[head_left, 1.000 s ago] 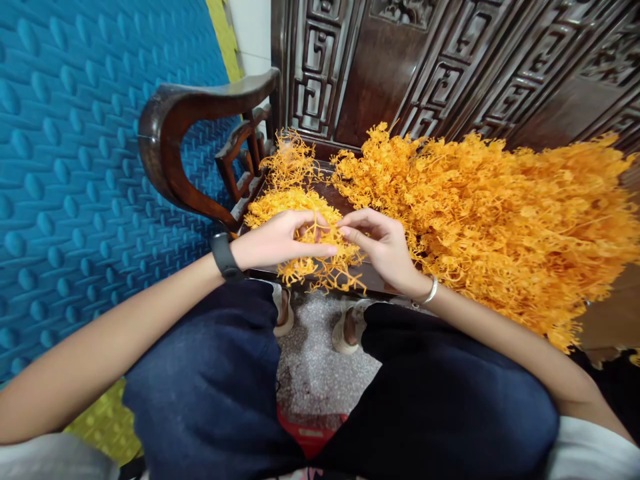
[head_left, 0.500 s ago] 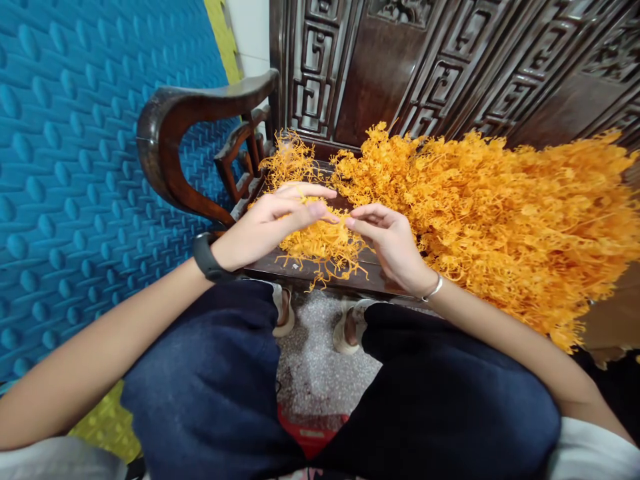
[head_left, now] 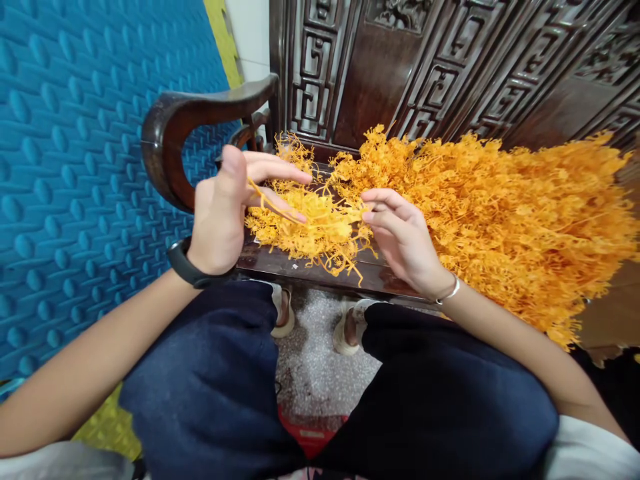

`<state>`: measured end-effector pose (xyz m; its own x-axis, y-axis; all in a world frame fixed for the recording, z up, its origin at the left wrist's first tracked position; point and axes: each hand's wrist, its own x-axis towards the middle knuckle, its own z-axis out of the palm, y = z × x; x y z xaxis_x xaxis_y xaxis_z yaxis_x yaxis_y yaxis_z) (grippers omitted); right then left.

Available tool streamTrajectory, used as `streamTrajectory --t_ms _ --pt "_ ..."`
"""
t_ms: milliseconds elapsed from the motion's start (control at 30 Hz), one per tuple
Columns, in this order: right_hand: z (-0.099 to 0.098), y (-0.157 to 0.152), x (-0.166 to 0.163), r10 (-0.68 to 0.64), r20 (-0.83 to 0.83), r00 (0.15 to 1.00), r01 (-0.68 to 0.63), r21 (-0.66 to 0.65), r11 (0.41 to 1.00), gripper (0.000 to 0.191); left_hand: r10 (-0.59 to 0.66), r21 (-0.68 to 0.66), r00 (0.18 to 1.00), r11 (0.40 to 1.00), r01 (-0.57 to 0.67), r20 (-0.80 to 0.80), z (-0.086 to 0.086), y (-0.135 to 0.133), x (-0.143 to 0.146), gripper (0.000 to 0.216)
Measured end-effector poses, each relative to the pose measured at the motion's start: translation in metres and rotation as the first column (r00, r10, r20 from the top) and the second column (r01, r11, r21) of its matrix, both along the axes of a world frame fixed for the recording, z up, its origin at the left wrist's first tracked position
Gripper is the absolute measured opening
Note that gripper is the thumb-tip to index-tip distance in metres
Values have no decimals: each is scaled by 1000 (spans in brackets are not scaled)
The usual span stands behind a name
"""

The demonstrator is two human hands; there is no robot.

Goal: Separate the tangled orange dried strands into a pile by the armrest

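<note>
My left hand (head_left: 223, 207) is raised at the left of the small pile, thumb up and fingers stretched apart. A thin orange-yellow strand (head_left: 270, 203) lies across its fingers; whether any finger grips it I cannot tell. To the right, my right hand (head_left: 407, 243) pinches pale yellow strand material (head_left: 357, 213) between thumb and forefinger. Below and between both hands spreads a small pile of curly orange-yellow plastic-looking strands (head_left: 325, 250) on the dark wooden bench seat (head_left: 280, 263). My left wrist wears a black band, my right a silver bangle.
A large heap of the same orange strands (head_left: 520, 213) covers the bench at right. The curved wooden armrest (head_left: 160, 143) stands at left, the carved backrest (head_left: 375, 80) behind. Blue foam matting (head_left: 65, 200) fills the left side. A red object (head_left: 313, 433) sits on the floor between my legs.
My left hand has swung left and turned thumb-up, away from my right hand, and a strand now shows across its fingers. My right hand has shifted slightly right, still pinching.
</note>
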<state>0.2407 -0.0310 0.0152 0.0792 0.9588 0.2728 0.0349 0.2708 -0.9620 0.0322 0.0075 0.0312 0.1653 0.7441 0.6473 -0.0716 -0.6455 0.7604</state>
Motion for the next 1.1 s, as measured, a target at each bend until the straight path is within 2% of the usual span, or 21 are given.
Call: streamTrajectory --t_ms 67,133,233,333,433,600,667,767,833,900,1000,1100 --pt "2 -1 0 5 -23 1000 -5 -4 1000 19 70 38 997 997 -72 42 4 -4 -2 63" --pt "4 -2 1 15 -26 1000 -15 10 1000 18 145 45 989 988 -145 11 5 -7 -5 64" --pt "4 -2 4 9 -6 1000 -8 52 999 17 219 7 973 976 -219 -71 6 -11 -5 65" --pt "5 -2 8 -2 37 999 -2 105 994 15 277 -36 961 960 -278 -21 6 -10 -3 62" --pt "9 -3 9 -34 33 999 29 142 989 15 289 -46 957 957 -287 42 5 -7 -1 59" --pt "24 -8 16 -109 -178 978 136 145 980 15 298 17 948 953 -301 112 5 -2 0 57" --pt "28 -10 20 -111 -146 983 131 134 982 16 301 26 943 951 -308 145 4 1 0 58" --pt "31 -15 20 -22 18 1000 20 110 994 19 208 -19 971 978 -207 116 0 5 1 51" --pt "30 -19 14 96 120 988 -109 109 988 22 28 -37 998 999 -26 55 -3 3 3 45" --pt "29 -24 5 232 220 948 -258 97 961 24 -143 -32 989 989 141 -48 -4 -3 7 46" --pt "26 -30 -6 342 359 868 -391 70 918 25 -291 -52 914 956 288 -284 -2 -16 12 65" --pt "26 -34 -9 297 450 843 -377 98 921 21 -383 -118 803 921 372 -456 1 -23 16 76"
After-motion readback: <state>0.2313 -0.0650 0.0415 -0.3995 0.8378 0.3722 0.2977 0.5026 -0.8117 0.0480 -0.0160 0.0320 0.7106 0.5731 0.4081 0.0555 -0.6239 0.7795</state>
